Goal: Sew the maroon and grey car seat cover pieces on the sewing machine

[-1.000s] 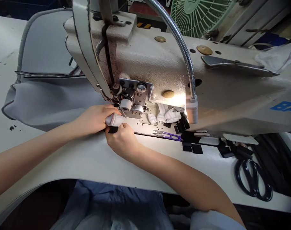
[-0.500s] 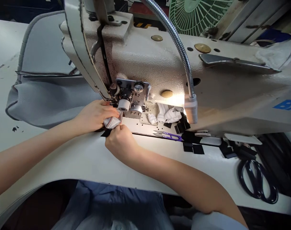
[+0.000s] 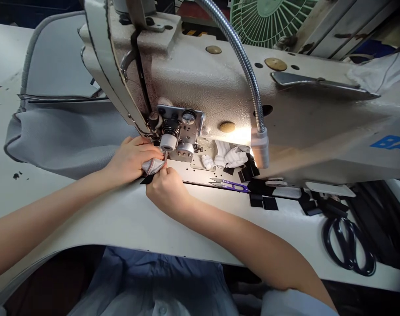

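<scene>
A grey fabric bag (image 3: pixel 64 127) with dark and grey piped edges lies on the white table, left of and beneath the head of a sewing machine (image 3: pixel 193 79). My left hand (image 3: pixel 129 159) presses on the bag beside the needle area, fingers closed on its folded edge. Just in front, my right hand (image 3: pixel 167 186) is closed in a pinch on the same edge. A folded fabric corner (image 3: pixel 153 166) with reddish stitching pokes out between the hands, and a black strip end (image 3: pixel 147 179) shows below it. The needle and presser foot are mostly hidden behind the machine head.
Purple thread snips (image 3: pixel 231 185) lie right of my hands, near white rolled elastic pieces (image 3: pixel 232 156) and several black fabric tabs (image 3: pixel 263 202). Dark-handled scissors (image 3: pixel 348 245) rest at the right. A flexible lamp (image 3: pixel 259 147) hangs low over the machine bed; a green fan (image 3: pixel 268 19) stands behind.
The view has shifted slightly. Between my hands the fabric corner has tilted and flattened a little; both hands keep nearly the same place and grip.
</scene>
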`<move>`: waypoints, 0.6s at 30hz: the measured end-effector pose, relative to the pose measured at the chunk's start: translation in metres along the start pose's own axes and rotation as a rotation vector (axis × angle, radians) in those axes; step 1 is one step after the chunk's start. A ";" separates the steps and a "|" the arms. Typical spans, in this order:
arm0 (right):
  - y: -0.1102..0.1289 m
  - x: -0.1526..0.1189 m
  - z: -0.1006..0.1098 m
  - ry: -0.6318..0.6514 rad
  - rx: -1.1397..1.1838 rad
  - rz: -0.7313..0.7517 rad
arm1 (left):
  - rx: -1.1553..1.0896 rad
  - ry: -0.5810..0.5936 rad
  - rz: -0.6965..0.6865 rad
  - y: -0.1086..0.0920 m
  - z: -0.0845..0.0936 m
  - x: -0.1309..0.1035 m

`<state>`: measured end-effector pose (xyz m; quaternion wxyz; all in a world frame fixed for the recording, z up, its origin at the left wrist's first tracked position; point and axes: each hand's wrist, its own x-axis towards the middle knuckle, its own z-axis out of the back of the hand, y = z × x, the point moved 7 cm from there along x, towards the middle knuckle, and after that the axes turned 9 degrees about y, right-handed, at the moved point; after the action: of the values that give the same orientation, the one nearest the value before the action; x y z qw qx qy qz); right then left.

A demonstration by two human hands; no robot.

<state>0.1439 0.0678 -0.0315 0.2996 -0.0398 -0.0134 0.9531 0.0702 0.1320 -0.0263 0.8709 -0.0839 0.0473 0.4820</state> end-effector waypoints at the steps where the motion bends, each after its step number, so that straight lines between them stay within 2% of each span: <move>1: 0.001 0.000 0.000 -0.017 -0.024 -0.008 | 0.024 0.004 -0.010 0.001 0.000 0.000; 6: 0.004 -0.003 0.001 -0.101 -0.144 -0.047 | 0.120 0.025 -0.067 0.002 0.005 0.003; 12: 0.003 -0.004 0.001 -0.145 -0.124 -0.050 | 0.065 -0.007 -0.008 -0.005 0.005 0.000; 18: -0.009 0.004 -0.003 -0.046 -0.054 -0.069 | 0.019 0.019 0.001 -0.004 0.011 0.009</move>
<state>0.1460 0.0775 -0.0340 0.3307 -0.0254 -0.0476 0.9422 0.0778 0.1395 -0.0163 0.8708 -0.0800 0.0602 0.4813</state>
